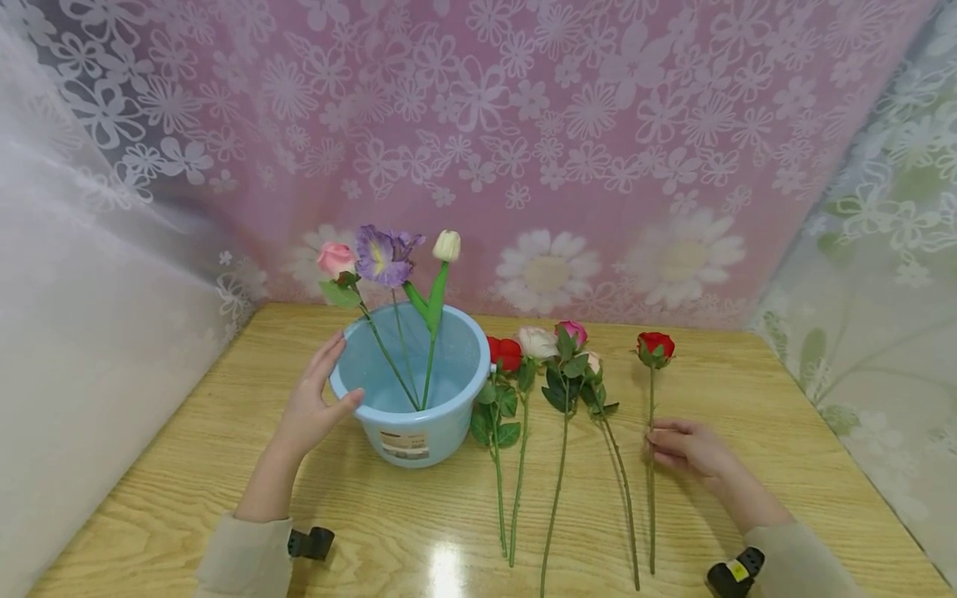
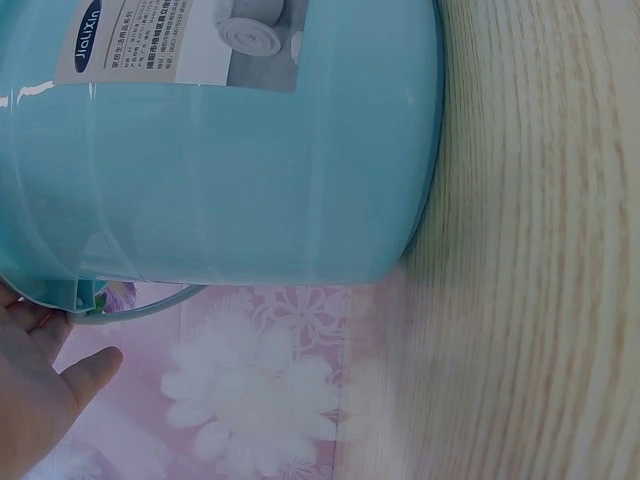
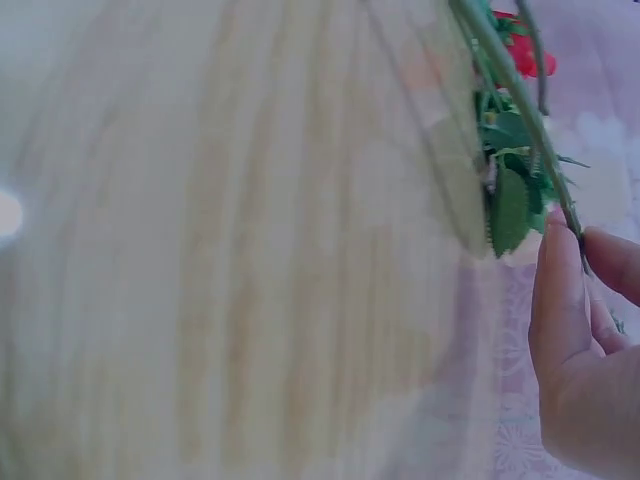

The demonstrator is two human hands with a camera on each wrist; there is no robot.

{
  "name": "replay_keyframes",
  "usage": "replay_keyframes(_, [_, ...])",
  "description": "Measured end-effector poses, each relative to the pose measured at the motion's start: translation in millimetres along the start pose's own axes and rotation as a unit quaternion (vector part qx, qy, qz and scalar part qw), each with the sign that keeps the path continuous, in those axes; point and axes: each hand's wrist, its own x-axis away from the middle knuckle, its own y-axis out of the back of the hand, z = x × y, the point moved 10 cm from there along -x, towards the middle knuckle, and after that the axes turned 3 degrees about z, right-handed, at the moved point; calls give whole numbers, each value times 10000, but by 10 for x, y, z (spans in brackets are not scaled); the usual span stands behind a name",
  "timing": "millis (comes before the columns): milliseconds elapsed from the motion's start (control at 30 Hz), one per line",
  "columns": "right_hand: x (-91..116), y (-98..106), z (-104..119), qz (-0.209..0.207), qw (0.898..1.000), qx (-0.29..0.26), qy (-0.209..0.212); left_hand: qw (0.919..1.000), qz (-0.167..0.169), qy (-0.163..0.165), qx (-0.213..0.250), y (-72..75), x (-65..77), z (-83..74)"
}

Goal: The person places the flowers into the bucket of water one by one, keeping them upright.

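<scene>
On the table stands a light blue bucket (image 1: 452,428), its side label toward me. My left hand (image 1: 317,407) rests against its left rim, fingers extended along the outside and thumb near the front edge. Inside the bucket lean a pink rose (image 1: 336,259), a purple iris (image 1: 385,256) and a white tulip (image 1: 447,246). At the right, my right hand (image 1: 699,455) pinches the stem of a red rose (image 1: 656,343) partway down. In the right wrist view that stem (image 3: 515,85) passes between thumb and fingers.
Right of the bucket lie more stems: a red flower (image 1: 505,354), a white bloom (image 1: 537,342), a magenta rose (image 1: 571,333) and a pale peach flower (image 1: 594,362). A pink floral curtain (image 1: 478,124) hangs behind the wooden table (image 1: 224,415).
</scene>
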Motion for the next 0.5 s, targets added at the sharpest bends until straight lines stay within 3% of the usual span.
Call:
replay_keyframes(233, [85, 11, 171, 80, 9970, -634, 426, 10000, -19, -20, -16, 2, -6, -5])
replay_keyframes(500, [199, -34, 399, 264, 9929, -741, 898, 10000, -42, -45, 17, 3, 0, -7])
